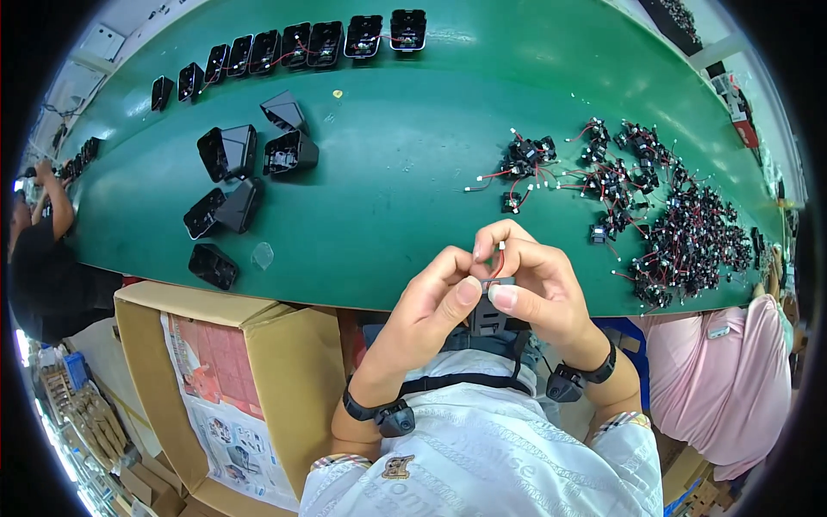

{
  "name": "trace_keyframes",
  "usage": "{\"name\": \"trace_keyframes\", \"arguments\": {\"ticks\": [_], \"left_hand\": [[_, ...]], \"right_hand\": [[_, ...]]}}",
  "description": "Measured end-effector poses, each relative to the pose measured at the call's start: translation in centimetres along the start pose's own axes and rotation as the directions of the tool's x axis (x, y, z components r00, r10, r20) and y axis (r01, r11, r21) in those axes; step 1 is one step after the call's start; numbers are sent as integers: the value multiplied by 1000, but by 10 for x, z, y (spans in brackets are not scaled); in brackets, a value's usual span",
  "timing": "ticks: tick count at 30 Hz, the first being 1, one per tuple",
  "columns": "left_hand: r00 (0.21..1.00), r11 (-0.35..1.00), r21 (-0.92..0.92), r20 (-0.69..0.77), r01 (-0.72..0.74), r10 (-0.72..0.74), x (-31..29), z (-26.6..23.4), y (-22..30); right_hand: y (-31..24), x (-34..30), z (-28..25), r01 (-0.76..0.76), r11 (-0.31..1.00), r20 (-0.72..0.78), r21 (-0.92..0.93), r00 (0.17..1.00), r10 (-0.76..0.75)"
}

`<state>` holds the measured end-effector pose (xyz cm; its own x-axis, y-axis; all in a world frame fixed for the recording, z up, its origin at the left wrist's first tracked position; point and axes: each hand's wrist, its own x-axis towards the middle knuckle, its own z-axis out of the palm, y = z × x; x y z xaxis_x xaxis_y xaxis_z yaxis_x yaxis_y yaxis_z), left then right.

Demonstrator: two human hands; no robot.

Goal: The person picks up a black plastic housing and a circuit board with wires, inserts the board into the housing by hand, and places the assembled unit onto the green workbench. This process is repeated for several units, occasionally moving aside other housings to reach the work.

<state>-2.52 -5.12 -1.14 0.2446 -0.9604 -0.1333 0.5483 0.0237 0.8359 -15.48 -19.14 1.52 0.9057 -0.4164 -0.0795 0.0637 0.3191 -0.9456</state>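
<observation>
Close to the table's near edge, my left hand and my right hand meet around a dark grey plastic housing. Both thumbs press at its upper end, and the fingers curl around behind. A short red and black wire with a white plug rises between my fingertips, close to the right index finger. My fingers cover much of the housing's top, so I cannot tell how the wire is seated.
A large pile of small black wired parts covers the table's right side. Black housings lie at left; a wired row lines the far side. Below stands an open cardboard box. Another person works at far left; pink cloth hangs right.
</observation>
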Motion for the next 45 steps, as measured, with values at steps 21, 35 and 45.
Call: {"name": "trace_keyframes", "arguments": {"ticks": [21,35,45], "left_hand": [[822,570,625,221,-533,526,-14,-4,39],[749,504,604,257,-618,611,-10,3,25],[892,856,265,33,-443,451,9,-7,1]], "right_hand": [[-50,-20,16,332,478,254,-813,942,-222],[-46,-31,23,321,200,231,-926,899,-372],[-38,-15,-17,195,777,229,-598,971,-68]]}}
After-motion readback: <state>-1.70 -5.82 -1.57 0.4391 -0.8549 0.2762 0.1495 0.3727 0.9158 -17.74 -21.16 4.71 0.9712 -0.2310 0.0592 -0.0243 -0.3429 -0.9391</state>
